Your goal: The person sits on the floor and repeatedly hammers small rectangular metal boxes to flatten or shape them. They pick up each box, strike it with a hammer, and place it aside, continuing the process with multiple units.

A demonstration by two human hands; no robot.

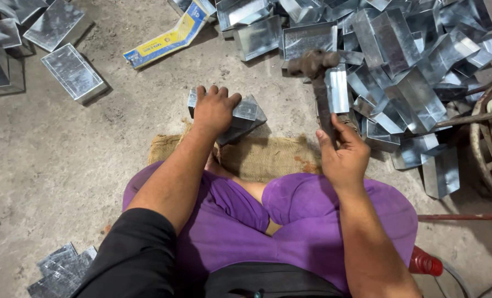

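Gripping the hammer handle in our right hand, left hand pressing down on a metal box on the floor by the burlap mat, we judge work mid-run: big unsorted box heap ahead, few boxes set aside left.

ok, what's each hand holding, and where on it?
Right hand grips the hammer low on its handle. Left hand lies over the top of a folded sheet-metal box, fingers over its far edge.
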